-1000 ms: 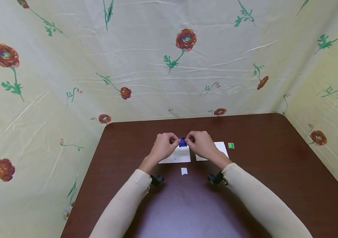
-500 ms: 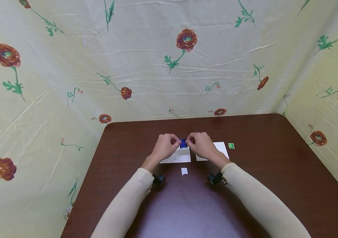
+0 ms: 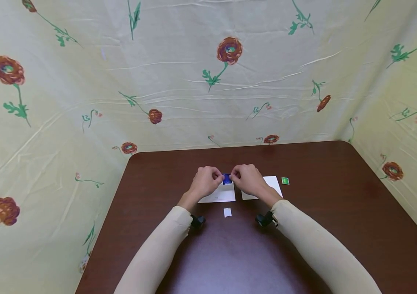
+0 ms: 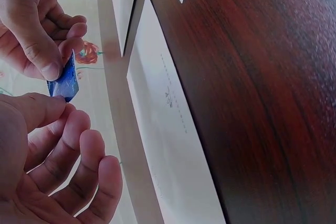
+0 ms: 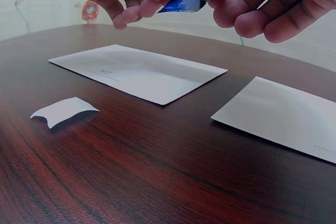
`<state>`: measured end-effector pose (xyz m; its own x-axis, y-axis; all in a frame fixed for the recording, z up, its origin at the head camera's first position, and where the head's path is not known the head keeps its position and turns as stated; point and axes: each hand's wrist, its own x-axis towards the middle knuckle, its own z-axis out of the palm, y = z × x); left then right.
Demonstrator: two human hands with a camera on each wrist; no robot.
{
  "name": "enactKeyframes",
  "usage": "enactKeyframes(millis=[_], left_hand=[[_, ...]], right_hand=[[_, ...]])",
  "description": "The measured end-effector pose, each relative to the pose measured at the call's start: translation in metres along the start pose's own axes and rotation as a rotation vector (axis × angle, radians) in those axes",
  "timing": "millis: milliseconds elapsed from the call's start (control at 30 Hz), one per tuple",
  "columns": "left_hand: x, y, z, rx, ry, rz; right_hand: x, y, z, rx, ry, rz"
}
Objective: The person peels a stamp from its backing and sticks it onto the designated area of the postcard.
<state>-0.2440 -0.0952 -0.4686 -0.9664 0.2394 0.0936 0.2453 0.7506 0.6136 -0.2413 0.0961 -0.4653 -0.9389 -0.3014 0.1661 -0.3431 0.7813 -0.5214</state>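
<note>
Between my two hands, over the left envelope, is a small blue stamp (image 3: 227,179) with a toothed edge, best seen in the left wrist view. My left hand (image 3: 205,182) pinches its left side between thumb and forefinger. Thumb and finger of my right hand (image 3: 248,179) grip the opposite side. In the right wrist view the stamp (image 5: 185,2) looks slightly bent and well above the table. Beneath lies a white envelope (image 3: 217,197) with a small printed mark and a dotted line. A second white envelope (image 3: 272,184) is partly covered by my right hand and wrist.
A small curled white paper piece (image 3: 227,212) lies on the dark wooden table (image 3: 223,253), nearer to me than the envelopes. To the right of the second envelope is a green stamp (image 3: 285,180). Flower-patterned cloth (image 3: 179,73) hangs behind the table and at both sides.
Both hands have come slightly nearer to me and a touch to the right with the blue stamp, which shows a little more between the fingertips. Envelopes and green stamp stay put.
</note>
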Motion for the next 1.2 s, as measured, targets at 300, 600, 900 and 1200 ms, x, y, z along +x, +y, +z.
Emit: enactKeyframes(millis=[300, 600, 900, 1200], left_hand=[[0.004, -0.001, 0.004, 0.023, -0.015, -0.032], [0.007, -0.005, 0.009, 0.024, -0.026, -0.048], [0.012, -0.010, 0.015, 0.038, -0.031, -0.050], [0.014, -0.009, 0.020, 0.047, -0.047, -0.072]], right_hand=[[0.005, 0.005, 0.004, -0.027, -0.020, 0.017], [0.008, 0.009, 0.010, -0.047, -0.039, 0.024], [0.010, 0.012, 0.012, -0.066, -0.041, 0.016], [0.011, 0.016, 0.015, -0.071, -0.057, 0.038]])
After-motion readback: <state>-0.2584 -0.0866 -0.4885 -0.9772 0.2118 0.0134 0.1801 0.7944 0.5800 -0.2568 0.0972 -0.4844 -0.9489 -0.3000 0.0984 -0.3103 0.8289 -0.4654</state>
